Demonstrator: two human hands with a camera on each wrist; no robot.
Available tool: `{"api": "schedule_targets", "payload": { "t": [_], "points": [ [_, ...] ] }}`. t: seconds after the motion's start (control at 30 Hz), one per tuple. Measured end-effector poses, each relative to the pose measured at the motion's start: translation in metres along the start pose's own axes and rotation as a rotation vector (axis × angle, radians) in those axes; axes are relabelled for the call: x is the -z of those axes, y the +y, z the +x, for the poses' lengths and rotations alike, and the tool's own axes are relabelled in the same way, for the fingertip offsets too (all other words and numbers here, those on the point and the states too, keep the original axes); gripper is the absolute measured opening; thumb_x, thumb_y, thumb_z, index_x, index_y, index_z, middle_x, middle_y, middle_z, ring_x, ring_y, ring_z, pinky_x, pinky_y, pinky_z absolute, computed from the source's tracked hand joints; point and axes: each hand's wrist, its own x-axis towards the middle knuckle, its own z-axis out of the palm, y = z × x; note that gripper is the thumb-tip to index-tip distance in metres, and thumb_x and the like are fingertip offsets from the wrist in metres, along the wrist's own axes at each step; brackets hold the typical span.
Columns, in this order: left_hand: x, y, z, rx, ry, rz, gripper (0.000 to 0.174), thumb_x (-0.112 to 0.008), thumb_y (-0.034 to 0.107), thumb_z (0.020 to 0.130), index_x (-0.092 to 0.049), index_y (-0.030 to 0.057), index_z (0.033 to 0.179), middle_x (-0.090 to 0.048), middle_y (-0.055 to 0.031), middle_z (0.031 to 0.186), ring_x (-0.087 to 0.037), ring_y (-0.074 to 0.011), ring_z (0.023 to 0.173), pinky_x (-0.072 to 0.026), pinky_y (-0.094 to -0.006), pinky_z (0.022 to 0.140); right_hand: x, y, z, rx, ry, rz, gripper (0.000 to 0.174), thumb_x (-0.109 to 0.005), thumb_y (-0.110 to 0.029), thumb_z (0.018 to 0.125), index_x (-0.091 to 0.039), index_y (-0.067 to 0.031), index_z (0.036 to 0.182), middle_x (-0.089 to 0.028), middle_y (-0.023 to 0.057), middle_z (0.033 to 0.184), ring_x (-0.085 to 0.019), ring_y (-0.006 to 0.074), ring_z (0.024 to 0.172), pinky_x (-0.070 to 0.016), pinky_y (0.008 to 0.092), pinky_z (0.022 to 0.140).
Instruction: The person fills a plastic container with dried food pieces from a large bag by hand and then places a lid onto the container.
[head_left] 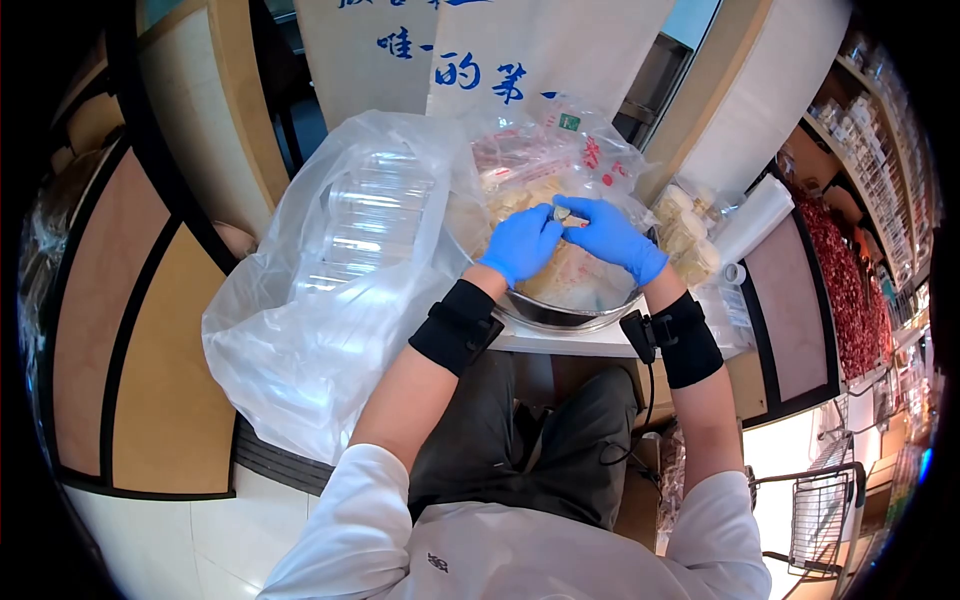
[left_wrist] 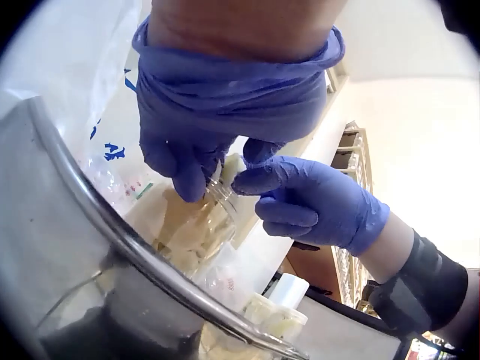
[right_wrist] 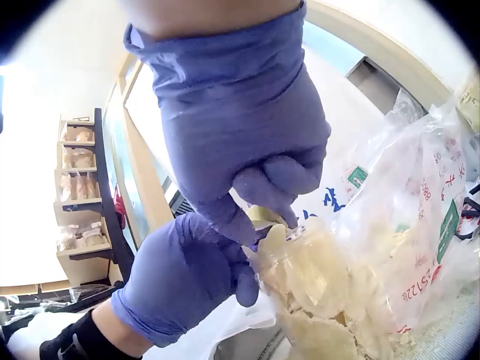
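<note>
Both hands wear blue gloves and meet over a round metal basin [head_left: 560,318] of pale yellow slices. The left hand [head_left: 523,245] grips the edge of a clear plastic container [left_wrist: 220,193], which shows among its fingertips in the left wrist view. Close beside it, the right hand [head_left: 607,238] pinches a pale slice [right_wrist: 262,217] between thumb and fingers. More pale, thin, irregular slices [right_wrist: 322,341] lie below the hands in the right wrist view. A clear bag with red print [right_wrist: 427,217] lies open at the slices.
On the left, a large translucent bag [head_left: 270,330] holds a stack of clear plastic containers [head_left: 365,220]. Packed pale goods [head_left: 685,230] and a roll of clear bags [head_left: 750,220] stand to the right. A white board with blue writing [head_left: 480,60] rises behind the basin.
</note>
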Motion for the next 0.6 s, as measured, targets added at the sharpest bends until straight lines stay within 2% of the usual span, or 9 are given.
{"api": "schedule_targets", "payload": {
  "t": [0.03, 0.07, 0.13, 0.17, 0.27, 0.33, 0.47, 0.53, 0.6],
  "points": [
    [0.003, 0.0, 0.001, 0.017, -0.065, -0.047, 0.027, -0.052, 0.024, 0.087, -0.059, 0.002, 0.099, -0.062, -0.0214, 0.079, -0.061, -0.037, 0.073, -0.0479, -0.0436, 0.067, 0.0, 0.001, 0.001, 0.017, 0.012, 0.005, 0.044, -0.064, -0.02, 0.084, -0.058, -0.0071, 0.125, -0.065, 0.0149, 0.11, -0.062, 0.0186, 0.088, -0.0506, 0.031, 0.077],
    [0.005, 0.0, 0.002, 0.035, -0.13, -0.093, 0.03, -0.055, 0.024, 0.084, -0.059, 0.0018, 0.102, -0.062, -0.0206, 0.078, -0.062, -0.0347, 0.072, -0.0487, -0.0407, 0.066, 0.002, 0.002, 0.0, 0.017, 0.013, 0.006, 0.044, -0.064, -0.02, 0.084, -0.058, -0.0071, 0.125, -0.065, 0.0149, 0.11, -0.062, 0.0186, 0.088, -0.0506, 0.031, 0.077],
    [0.009, 0.004, 0.001, 0.024, -0.149, -0.071, 0.032, -0.059, 0.026, 0.081, -0.06, 0.0021, 0.102, -0.062, -0.0191, 0.077, -0.062, -0.0319, 0.071, -0.0491, -0.0385, 0.066, 0.01, -0.011, 0.0, -0.159, -0.079, 0.077, 0.045, -0.066, -0.024, 0.084, -0.058, -0.0027, 0.123, -0.063, 0.017, 0.115, -0.062, 0.0233, 0.099, -0.0477, 0.0321, 0.088],
    [0.012, 0.006, 0.0, 0.014, -0.166, -0.051, 0.034, -0.063, 0.027, 0.078, -0.06, 0.0023, 0.102, -0.062, -0.0176, 0.077, -0.062, -0.0291, 0.07, -0.0494, -0.0363, 0.066, 0.009, -0.011, 0.001, -0.154, -0.08, 0.076, 0.045, -0.066, -0.024, 0.084, -0.058, -0.0027, 0.123, -0.063, 0.017, 0.115, -0.062, 0.0233, 0.099, -0.0477, 0.0321, 0.088],
    [0.017, 0.017, -0.009, 0.026, -0.082, -0.125, 0.038, -0.071, 0.027, 0.073, -0.06, 0.0036, 0.1, -0.063, -0.0148, 0.077, -0.062, -0.0267, 0.069, -0.0497, -0.0357, 0.066, 0.006, -0.007, 0.0, -0.143, 0.043, 0.112, 0.038, -0.066, -0.023, 0.085, -0.061, -0.0026, 0.116, -0.065, 0.015, 0.105, -0.062, 0.0208, 0.09, -0.0491, 0.0317, 0.081],
    [0.013, 0.012, -0.011, 0.02, -0.095, -0.117, 0.042, -0.074, 0.027, 0.072, -0.058, 0.0047, 0.104, -0.062, -0.0135, 0.077, -0.062, -0.0255, 0.068, -0.0497, -0.0354, 0.066, 0.004, -0.007, 0.0, -0.26, 0.122, 0.176, 0.033, -0.065, -0.023, 0.086, -0.063, -0.0034, 0.112, -0.066, 0.0117, 0.097, -0.061, 0.0185, 0.082, -0.0491, 0.0304, 0.074],
    [0.002, 0.003, -0.017, -0.024, -0.051, -0.182, 0.057, -0.079, 0.024, 0.069, -0.05, 0.0076, 0.115, -0.061, -0.0116, 0.08, -0.061, -0.0241, 0.067, -0.0497, -0.0347, 0.065, 0.006, -0.007, -0.003, -0.307, 0.018, 0.24, 0.027, -0.067, -0.02, 0.084, -0.066, -0.0038, 0.105, -0.065, 0.0088, 0.091, -0.06, 0.0157, 0.077, -0.0484, 0.0288, 0.069],
    [0.0, 0.003, -0.02, -0.026, -0.05, -0.197, 0.059, -0.08, 0.023, 0.069, -0.048, 0.0084, 0.117, -0.061, -0.011, 0.081, -0.06, -0.024, 0.067, -0.0497, -0.0348, 0.065, 0.005, 0.005, -0.002, 0.008, 0.128, 0.032, 0.022, -0.07, -0.017, 0.081, -0.069, -0.0045, 0.098, -0.066, 0.0075, 0.088, -0.057, 0.0133, 0.071, -0.0479, 0.0276, 0.066],
    [0.001, 0.006, -0.023, -0.029, -0.048, -0.21, 0.062, -0.08, 0.023, 0.069, -0.046, 0.0092, 0.119, -0.061, -0.0103, 0.082, -0.06, -0.024, 0.067, -0.0497, -0.0349, 0.065, 0.009, 0.007, -0.003, -0.032, 0.047, 0.054, 0.021, -0.071, -0.017, 0.08, -0.07, -0.0048, 0.097, -0.066, 0.0077, 0.086, -0.057, 0.0128, 0.072, -0.048, 0.0276, 0.066]
  ]
}}
